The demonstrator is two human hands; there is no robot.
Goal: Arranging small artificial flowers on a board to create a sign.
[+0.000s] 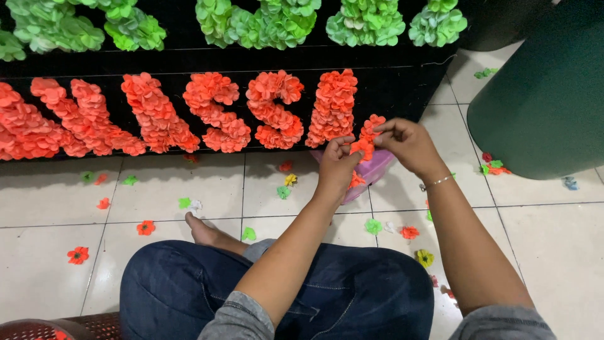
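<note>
Both hands work at centre frame, just right of the middle. The left hand [338,165] pinches an orange paper flower [363,147] between thumb and fingertips. The right hand [408,145] meets it from the right, fingers closed narrow on the same flower; a thin bracelet [437,182] sits on its wrist. The flower is held against the lower edge of a black board [402,85] that spans the upper frame. On the board, orange flower letters [270,110] form a row, with green flower letters [277,22] above. A purple plastic container [375,169] lies on the white tiled floor [553,245] directly beneath the hands. Loose paper flowers [146,227] in several colours are scattered over the tiles. A dark green bin [547,94] stands at upper right.
</note>
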